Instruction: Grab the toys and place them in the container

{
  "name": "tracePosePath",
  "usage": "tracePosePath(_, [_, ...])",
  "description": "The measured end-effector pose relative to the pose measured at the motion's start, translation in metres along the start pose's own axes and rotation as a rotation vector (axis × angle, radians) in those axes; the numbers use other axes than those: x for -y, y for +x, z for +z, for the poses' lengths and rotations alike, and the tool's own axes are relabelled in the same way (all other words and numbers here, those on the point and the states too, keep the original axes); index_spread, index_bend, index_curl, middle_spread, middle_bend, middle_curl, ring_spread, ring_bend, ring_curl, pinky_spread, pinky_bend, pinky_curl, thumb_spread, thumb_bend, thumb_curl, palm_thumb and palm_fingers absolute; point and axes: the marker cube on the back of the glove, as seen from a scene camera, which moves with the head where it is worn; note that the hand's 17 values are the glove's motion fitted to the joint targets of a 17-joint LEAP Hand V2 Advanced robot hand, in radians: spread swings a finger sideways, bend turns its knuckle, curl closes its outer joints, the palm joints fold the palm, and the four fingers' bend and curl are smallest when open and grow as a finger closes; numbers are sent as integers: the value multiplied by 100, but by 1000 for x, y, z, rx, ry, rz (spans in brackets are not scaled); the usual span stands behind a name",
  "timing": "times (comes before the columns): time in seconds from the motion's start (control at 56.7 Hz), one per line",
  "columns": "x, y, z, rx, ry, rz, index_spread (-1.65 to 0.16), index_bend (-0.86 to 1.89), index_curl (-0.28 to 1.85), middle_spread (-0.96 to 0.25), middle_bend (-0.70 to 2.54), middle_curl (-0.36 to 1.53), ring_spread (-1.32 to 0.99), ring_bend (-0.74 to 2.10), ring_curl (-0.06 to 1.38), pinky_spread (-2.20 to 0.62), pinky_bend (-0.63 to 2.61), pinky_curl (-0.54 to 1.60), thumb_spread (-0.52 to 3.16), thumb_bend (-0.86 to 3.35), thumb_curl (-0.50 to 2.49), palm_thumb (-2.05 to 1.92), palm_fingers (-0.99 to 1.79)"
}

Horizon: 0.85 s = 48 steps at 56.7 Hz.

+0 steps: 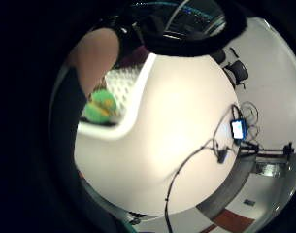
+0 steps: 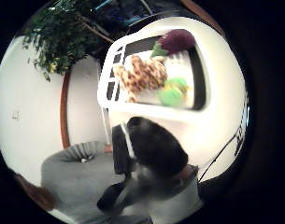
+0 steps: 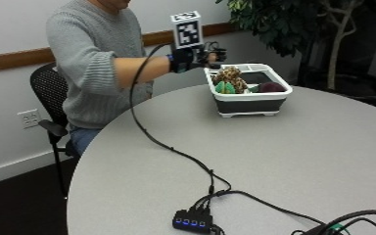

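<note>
No readable text, label, brand or number from where I'm watching, in any view. I checked the container [image 3: 250, 103], the toys in it and the USB hub [image 3: 191, 221] on the table [image 3: 272, 161]: the hub only shows small blue lights, no lettering I can make out. Wall outlet [image 3: 28, 118] has no legible marking either.
</note>
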Motion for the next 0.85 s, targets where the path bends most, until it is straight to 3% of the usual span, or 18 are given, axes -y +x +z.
tracePosePath(0.088, [-71,47,-12,-132,38,27,-35,19,36,-17,14,31,-17,26,30,3,92,33,125,-5,26,-8,-9])
tracePosePath(0.264, [-151,53,-6,-83,88,179,-37,21,38,-18,16,30,-17,24,30,4,87,31,134,-4,23,-7,-4])
tracePosePath(0.547, [-275,-24,77,-14,46,179,-37,21,40,-18,16,29,-18,22,31,5,82,31,139,-4,19,-6,-2])
tracePosePath(0.846, [-311,-42,106,22,30,249,-38,25,43,-18,17,29,-18,20,32,5,78,31,139,-4,18,-6,0])
